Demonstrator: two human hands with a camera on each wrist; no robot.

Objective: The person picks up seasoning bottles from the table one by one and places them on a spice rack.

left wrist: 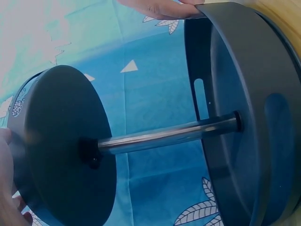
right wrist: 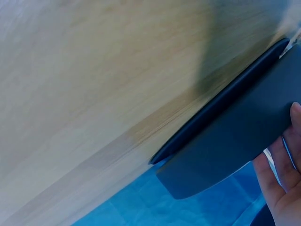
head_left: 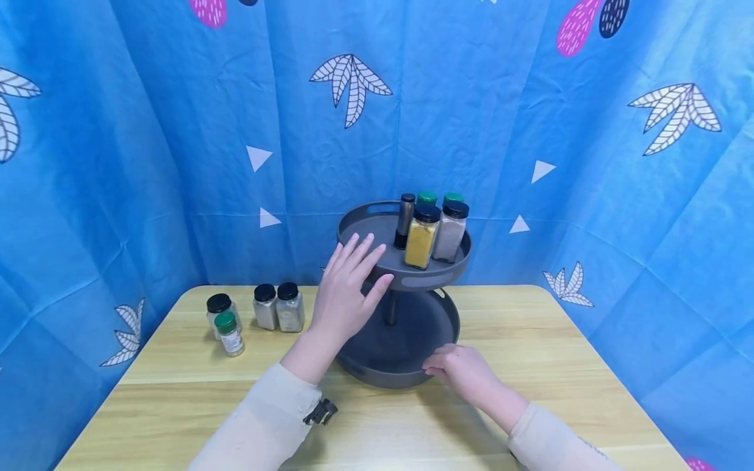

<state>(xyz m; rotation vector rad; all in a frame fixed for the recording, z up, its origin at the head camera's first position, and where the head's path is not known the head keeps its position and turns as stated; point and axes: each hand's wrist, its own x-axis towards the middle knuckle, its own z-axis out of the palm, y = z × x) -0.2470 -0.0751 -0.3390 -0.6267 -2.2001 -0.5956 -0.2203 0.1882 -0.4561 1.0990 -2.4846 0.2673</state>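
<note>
A dark grey two-tier round tray stand (head_left: 389, 376) stands on the table, its tiers joined by a metal post (left wrist: 169, 136). My left hand (head_left: 347, 294) is at the left front of the upper tier (left wrist: 70, 141), fingers straight and spread along its rim. My right hand (head_left: 462, 373) pinches the rim of the lower tier (right wrist: 235, 127) at its front right, with the thumb outside the wall. On the upper tier's right side stand a yellow spice jar (head_left: 421, 239), a grey spice jar (head_left: 450, 232), a slim dark bottle (head_left: 405, 219) and two green-capped jars behind them.
At the table's left stand two black-capped jars (head_left: 290, 311) side by side. Farther left, a green-capped jar (head_left: 230, 337) stands in front of another black-capped jar (head_left: 219, 304). A blue patterned curtain (head_left: 324, 163) encloses the wooden table (head_left: 530, 340) at the back and sides.
</note>
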